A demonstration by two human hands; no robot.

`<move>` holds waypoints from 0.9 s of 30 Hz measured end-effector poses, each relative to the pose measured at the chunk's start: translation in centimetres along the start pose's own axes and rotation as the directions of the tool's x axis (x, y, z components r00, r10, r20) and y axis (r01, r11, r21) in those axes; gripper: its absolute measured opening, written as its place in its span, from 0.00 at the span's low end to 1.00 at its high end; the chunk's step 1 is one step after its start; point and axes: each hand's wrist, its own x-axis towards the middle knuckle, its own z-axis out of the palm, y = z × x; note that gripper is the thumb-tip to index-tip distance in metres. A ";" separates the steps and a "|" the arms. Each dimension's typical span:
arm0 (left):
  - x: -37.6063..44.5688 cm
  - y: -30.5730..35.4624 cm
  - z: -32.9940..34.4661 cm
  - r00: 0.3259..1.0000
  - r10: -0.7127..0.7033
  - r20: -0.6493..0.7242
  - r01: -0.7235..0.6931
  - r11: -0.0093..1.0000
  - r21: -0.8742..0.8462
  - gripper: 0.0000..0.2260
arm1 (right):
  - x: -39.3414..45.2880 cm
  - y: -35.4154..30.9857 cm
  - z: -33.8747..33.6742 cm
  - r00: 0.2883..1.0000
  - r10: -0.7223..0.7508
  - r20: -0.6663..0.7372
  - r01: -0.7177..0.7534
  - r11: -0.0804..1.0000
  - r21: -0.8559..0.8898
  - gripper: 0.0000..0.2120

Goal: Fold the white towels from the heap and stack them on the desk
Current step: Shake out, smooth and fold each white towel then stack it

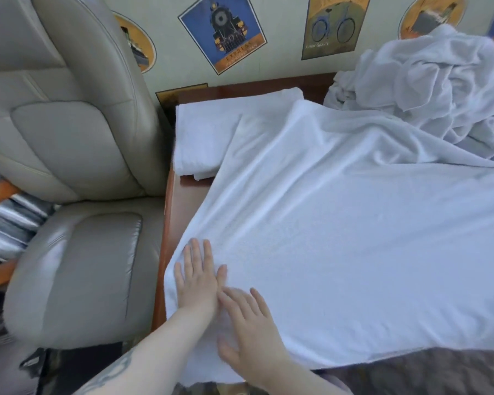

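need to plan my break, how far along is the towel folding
Early on, by the look of it. Done: a folded towel lies at the far left of the desk; whether more than one is stacked there I cannot tell. In hand: a large towel is spread flat, the left hand and right hand pressing its near left corner. Left: a sizeable heap of crumpled towels at the far right.

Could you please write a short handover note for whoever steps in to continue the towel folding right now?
Left hand and right hand: both flat, fingers straight, pressing the near-left corner of the spread towel; neither grips anything.
The spread towel covers most of the desk, partly overlapping the folded towel at the far-left.
The heap sits far-right.
Done: at least one towel folded.
Left: fold the spread towel, stack it, then work through the heap.
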 end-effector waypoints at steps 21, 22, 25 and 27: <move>3.2 5.6 -3.8 0.964 0.182 0.194 -0.175 0.983 -0.053 0.31 | -0.4 0.3 -3.4 0.914 0.396 0.088 -0.375 0.743 0.554 0.06; 3.7 5.5 -4.5 0.974 0.174 0.146 -0.158 0.981 -0.117 0.28 | -0.2 0.7 -3.9 0.886 0.452 0.103 -0.409 0.659 0.631 0.05; 5.6 5.5 -6.7 0.992 0.120 -0.037 -0.124 0.887 -0.445 0.17 | 0.0 3.1 -4.5 0.817 0.569 0.094 -0.460 0.543 0.702 0.09; 6.8 5.7 -8.7 0.987 0.090 -0.133 -0.147 0.840 -0.523 0.15 | 0.4 4.1 -4.9 0.771 0.633 0.068 -0.489 0.520 0.701 0.05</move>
